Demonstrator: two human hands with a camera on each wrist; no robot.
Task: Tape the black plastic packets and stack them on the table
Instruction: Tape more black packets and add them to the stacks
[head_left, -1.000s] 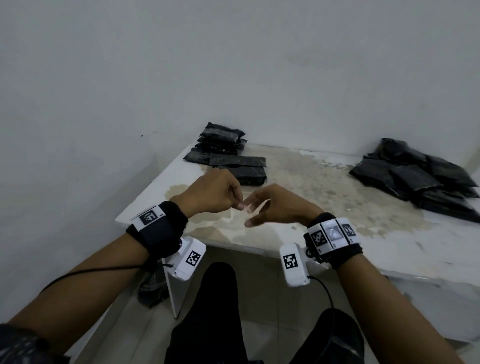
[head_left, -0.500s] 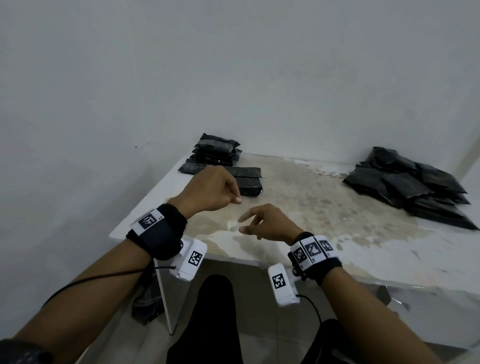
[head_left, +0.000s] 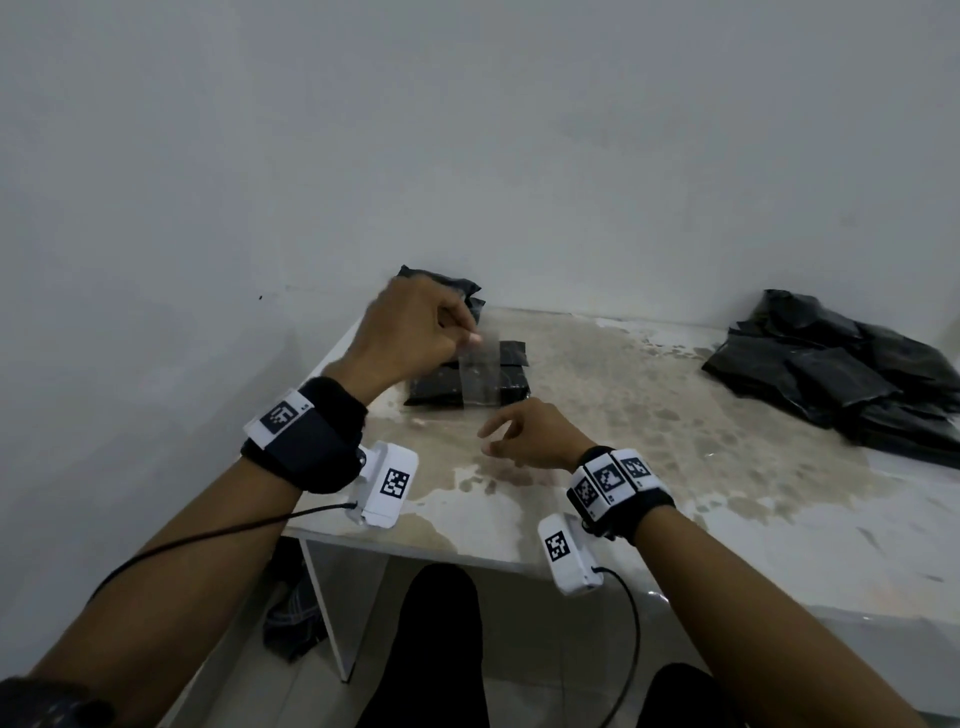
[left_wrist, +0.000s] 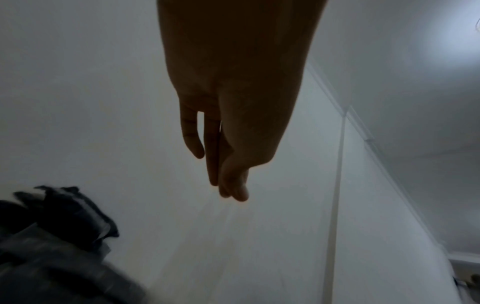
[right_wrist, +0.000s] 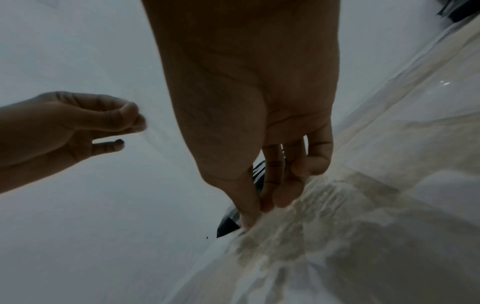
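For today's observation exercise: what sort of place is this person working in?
Probably a bare, makeshift packing spot rather than a proper workshop: a stained white table against plain walls, black packets heaped at right, taped ones stacked at left.

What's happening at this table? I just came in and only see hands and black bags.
A person is taping black packets. Their left hand pinches a strip of clear tape and holds it above a packet lying on the stained table. The right hand hovers open close by, holding nothing. A small stack of packets sits behind the left hand by the wall, and a loose heap of packets waits at the far right.
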